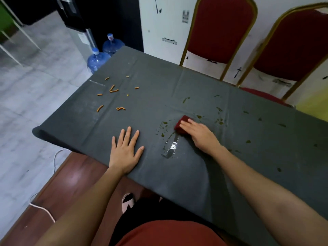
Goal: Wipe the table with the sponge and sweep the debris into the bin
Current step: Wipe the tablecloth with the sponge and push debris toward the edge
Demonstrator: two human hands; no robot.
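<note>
A dark grey cloth covers the table (177,82). My right hand (200,134) presses a dark red sponge (182,122) flat on the cloth near the middle, fingers over its top. Just left of the sponge lies a shiny wet streak (171,145), with small greenish splashes (220,120) scattered around and to the right. My left hand (126,150) rests flat on the cloth near the front edge, fingers spread, holding nothing. Several orange crumbs (113,89) lie at the far left of the table. No bin is in view.
Two red chairs with gold frames (221,32) stand behind the table at the right. Two blue water jugs (97,59) sit on the floor past the table's far left corner. A white cable (42,208) runs over the floor at the left.
</note>
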